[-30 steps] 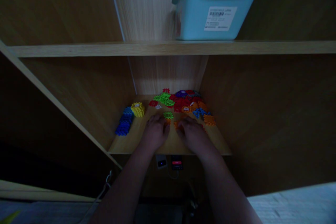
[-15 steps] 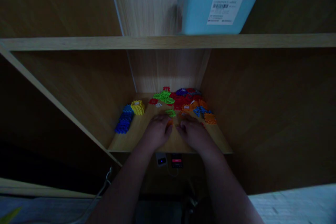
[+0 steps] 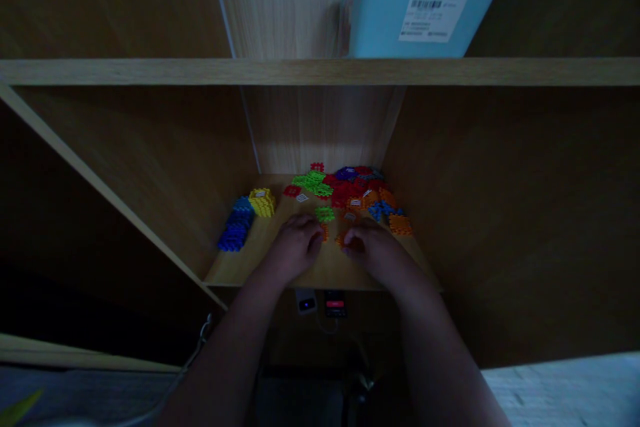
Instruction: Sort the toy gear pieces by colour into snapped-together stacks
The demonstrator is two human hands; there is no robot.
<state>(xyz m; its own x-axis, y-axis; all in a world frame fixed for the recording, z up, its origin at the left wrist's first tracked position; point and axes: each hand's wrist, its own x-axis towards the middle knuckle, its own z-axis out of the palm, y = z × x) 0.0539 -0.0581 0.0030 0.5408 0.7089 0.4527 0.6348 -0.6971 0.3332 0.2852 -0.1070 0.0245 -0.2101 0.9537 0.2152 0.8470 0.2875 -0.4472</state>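
Orange tiles [image 3: 325, 233] lie at the inner side of both my hands, one at the fingertips of my left hand [image 3: 298, 240] and one at the fingertips of my right hand [image 3: 371, 245], each partly covered by my fingers. My hands are apart, with a strip of bare shelf [image 3: 320, 268] between them, and the two tiles do not touch each other. My fingers are curled on both sides; I cannot tell whether either hand grips its tile or only rests against it. A green tile [image 3: 325, 213] lies flat just beyond the left-hand orange one, and a further orange tile [image 3: 349, 216] lies just past my right fingers. Farther back, toward the rear wall, there is a green heap [image 3: 313, 183] beside a red heap [image 3: 344, 191], with purple pieces [image 3: 345, 173] behind the red. Off to my right, near the side wall, are an orange stack [image 3: 400, 224] and some blue pieces [image 3: 380, 209]. Well to the left of my left hand stand a yellow stack [image 3: 263, 203] and, nearer me, a dark blue row [image 3: 235, 228].
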